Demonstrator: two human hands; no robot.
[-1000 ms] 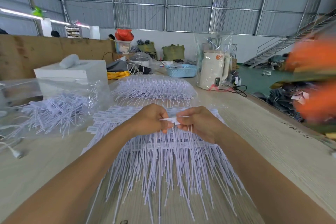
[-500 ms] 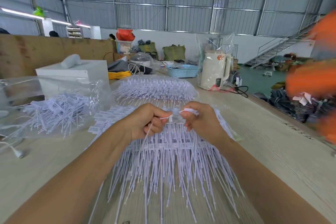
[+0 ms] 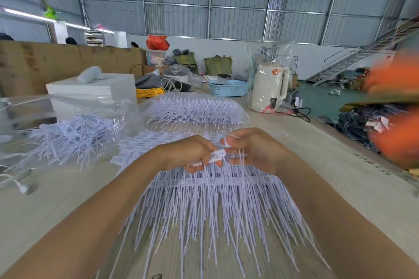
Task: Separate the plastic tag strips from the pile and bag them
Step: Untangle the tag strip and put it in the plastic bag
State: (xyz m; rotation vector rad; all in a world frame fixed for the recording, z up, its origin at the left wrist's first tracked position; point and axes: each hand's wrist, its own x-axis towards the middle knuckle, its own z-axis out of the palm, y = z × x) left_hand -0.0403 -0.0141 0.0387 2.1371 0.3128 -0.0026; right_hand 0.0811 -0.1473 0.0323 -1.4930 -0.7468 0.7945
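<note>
Hands | left hand (image 3: pixel 192 154) fingers pinch flat white tag (image 3: pixel 217 156) | right hand (image 3: pixel 254 149) fingers clamp thin strips (image 3: pixel 240 161)

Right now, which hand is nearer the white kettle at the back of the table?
Right. The right hand sits on the kettle's side of the tag pile, below and slightly left of it; the left hand is farther left, beside the right.
</note>
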